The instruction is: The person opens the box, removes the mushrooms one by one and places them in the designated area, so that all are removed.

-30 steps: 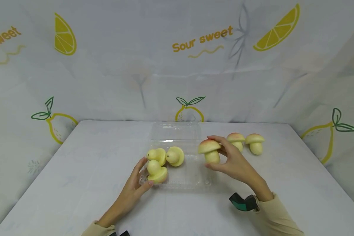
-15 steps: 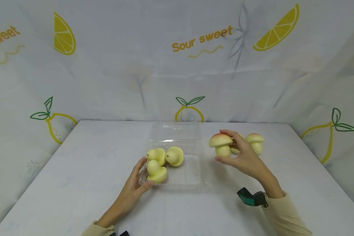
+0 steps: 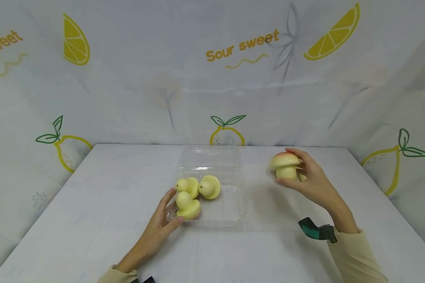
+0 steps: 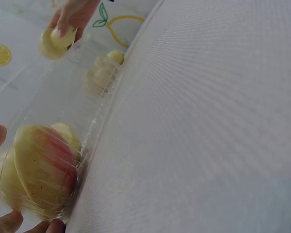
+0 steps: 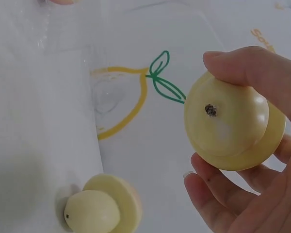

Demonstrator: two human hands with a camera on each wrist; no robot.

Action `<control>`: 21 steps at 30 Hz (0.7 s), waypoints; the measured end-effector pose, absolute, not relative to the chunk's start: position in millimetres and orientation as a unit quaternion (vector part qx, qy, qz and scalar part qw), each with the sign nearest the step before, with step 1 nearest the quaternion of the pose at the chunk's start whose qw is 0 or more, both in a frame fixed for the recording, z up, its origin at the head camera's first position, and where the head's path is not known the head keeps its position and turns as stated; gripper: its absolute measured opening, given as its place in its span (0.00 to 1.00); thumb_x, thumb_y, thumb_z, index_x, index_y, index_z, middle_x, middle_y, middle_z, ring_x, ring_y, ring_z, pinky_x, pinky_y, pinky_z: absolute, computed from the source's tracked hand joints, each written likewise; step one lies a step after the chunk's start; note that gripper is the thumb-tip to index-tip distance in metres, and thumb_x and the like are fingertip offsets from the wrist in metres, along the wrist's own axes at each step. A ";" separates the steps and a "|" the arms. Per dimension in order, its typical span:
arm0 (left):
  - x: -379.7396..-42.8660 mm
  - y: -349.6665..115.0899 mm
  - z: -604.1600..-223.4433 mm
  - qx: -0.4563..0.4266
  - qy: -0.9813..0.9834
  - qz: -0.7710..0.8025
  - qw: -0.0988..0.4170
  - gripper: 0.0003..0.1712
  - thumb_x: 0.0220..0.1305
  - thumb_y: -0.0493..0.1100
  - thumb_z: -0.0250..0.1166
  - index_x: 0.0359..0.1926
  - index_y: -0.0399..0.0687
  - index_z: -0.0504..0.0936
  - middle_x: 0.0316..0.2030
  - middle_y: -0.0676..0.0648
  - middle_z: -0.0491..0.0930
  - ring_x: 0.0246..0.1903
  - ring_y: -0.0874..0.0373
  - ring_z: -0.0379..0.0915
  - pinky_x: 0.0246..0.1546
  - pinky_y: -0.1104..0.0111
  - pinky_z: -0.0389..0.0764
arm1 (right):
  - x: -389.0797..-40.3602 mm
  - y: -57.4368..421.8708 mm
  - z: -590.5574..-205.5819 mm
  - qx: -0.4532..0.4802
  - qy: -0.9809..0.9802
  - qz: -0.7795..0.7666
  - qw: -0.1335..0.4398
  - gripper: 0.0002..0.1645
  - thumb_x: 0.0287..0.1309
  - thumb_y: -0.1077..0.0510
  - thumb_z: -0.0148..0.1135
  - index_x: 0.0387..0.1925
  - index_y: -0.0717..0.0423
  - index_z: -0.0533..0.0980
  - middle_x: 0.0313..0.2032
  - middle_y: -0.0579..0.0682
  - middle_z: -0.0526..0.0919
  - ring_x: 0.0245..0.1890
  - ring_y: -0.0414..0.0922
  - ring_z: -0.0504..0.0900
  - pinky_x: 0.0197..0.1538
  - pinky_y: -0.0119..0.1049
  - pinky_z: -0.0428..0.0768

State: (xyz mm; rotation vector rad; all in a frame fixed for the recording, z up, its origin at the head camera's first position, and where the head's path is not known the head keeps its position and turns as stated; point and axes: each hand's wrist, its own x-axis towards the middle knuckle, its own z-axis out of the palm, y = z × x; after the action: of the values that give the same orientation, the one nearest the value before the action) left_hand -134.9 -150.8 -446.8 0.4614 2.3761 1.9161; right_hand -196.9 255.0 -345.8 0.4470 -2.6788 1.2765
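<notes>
My right hand [image 3: 315,181] holds a mushroom [image 3: 285,165], pale yellow with a reddish cap top, its stem pointing down, over the right back of the table. In the right wrist view the stem end of that mushroom [image 5: 233,116] faces the camera, thumb on one side and fingers on the other. Another mushroom [image 5: 94,211] lies below; in the head view the right hand mostly hides what is behind it. My left hand [image 3: 163,218] grips the left corner of a clear plastic clamshell box [image 3: 223,218]. Three similar mushrooms [image 3: 189,208] lie in its left half.
The box's lid [image 3: 210,157] stands open toward the back of the white-covered table [image 3: 92,220]. A white cloth printed with lemons [image 3: 145,78] hangs behind. In the left wrist view, pale yellow shapes [image 4: 102,73] show through the box wall.
My right hand has carried the mushroom from over the box's right side to the right and back, now in front of the mushrooms there. My left hand stays at the box corner.
</notes>
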 end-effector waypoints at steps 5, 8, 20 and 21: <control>-134.4 -150.7 -446.1 0.151 0.766 0.624 0.027 0.45 0.71 0.40 0.58 0.79 0.45 0.41 0.78 0.37 0.40 0.74 0.27 0.44 0.62 0.41 0.73 | -199.0 265.9 -346.3 0.135 -0.887 0.436 0.072 0.50 0.56 0.57 0.73 0.74 0.51 0.56 0.61 0.49 0.68 0.57 0.46 0.75 0.46 0.18 0.76; -134.2 -150.4 -445.9 0.149 0.767 0.624 0.027 0.45 0.71 0.40 0.58 0.79 0.46 0.41 0.79 0.37 0.40 0.74 0.28 0.44 0.62 0.41 0.72 | -201.6 272.5 -350.1 0.146 -0.882 0.439 0.094 0.49 0.55 0.61 0.72 0.73 0.54 0.57 0.58 0.44 0.69 0.53 0.33 0.74 0.48 0.15 0.74; -134.2 -150.5 -446.3 0.144 0.768 0.623 0.029 0.45 0.71 0.41 0.58 0.79 0.47 0.41 0.79 0.38 0.40 0.74 0.29 0.43 0.64 0.41 0.71 | -204.3 296.9 -353.7 0.125 -0.883 0.436 0.120 0.49 0.54 0.62 0.73 0.73 0.56 0.57 0.55 0.35 0.68 0.50 0.23 0.72 0.50 0.11 0.70; -134.4 -150.7 -446.4 0.144 0.768 0.623 0.029 0.45 0.71 0.40 0.58 0.79 0.46 0.41 0.79 0.38 0.40 0.75 0.29 0.43 0.64 0.42 0.71 | -204.0 298.9 -353.4 0.118 -0.884 0.437 0.118 0.49 0.55 0.61 0.73 0.73 0.55 0.57 0.55 0.34 0.68 0.50 0.22 0.72 0.49 0.11 0.71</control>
State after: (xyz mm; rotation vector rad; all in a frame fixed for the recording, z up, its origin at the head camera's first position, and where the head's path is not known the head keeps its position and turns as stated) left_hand -134.4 -150.7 -446.4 0.4453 2.3690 1.9235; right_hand -204.0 298.9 -353.4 0.3439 -2.5867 1.2775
